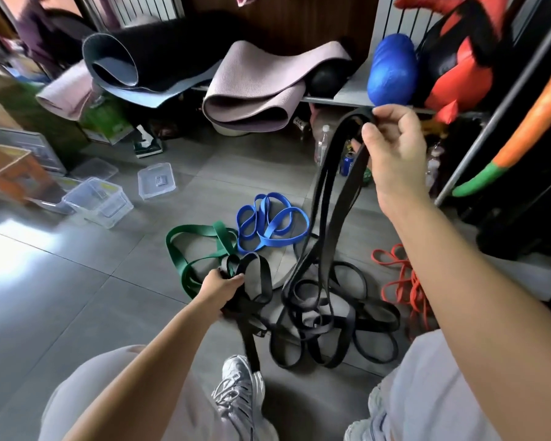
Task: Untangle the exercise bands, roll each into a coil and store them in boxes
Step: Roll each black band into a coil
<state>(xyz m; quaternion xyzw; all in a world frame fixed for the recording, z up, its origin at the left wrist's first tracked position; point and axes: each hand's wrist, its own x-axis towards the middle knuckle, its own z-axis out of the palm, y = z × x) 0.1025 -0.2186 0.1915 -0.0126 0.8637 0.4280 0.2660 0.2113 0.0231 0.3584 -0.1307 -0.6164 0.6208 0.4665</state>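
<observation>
A black band (331, 198) is pinched at its top fold between the thumb and curled fingers of the right hand (392, 144), which is raised high above the black tangle (325, 316) on the floor. From it, several strands hang straight down into that tangle. At the tangle's left edge a bunch of black loops is gripped by the left hand (218, 288), its fingers closed round them.

The step in hand is judged to be the freeing of one band. It is best done by lifting the pinched fold slowly while the bunch is held low, so that crossings are opened rather than pulled tight (a sharp tug would likely cinch them). The strand that slides freely should be followed and the others shaken off.

The green band (188, 249) lies just left of the tangle and seems caught under the gripped loops, so it should be parted first. The blue band (268, 224) lies just beyond the tangle and the red band (401, 281) to its right. Bare floor is offered well to the tangle's left, where the clear boxes (99, 202) stand. On the near side, room is narrowed by a shoe (239, 386), and beyond the tangle by bottles (323, 141).
</observation>
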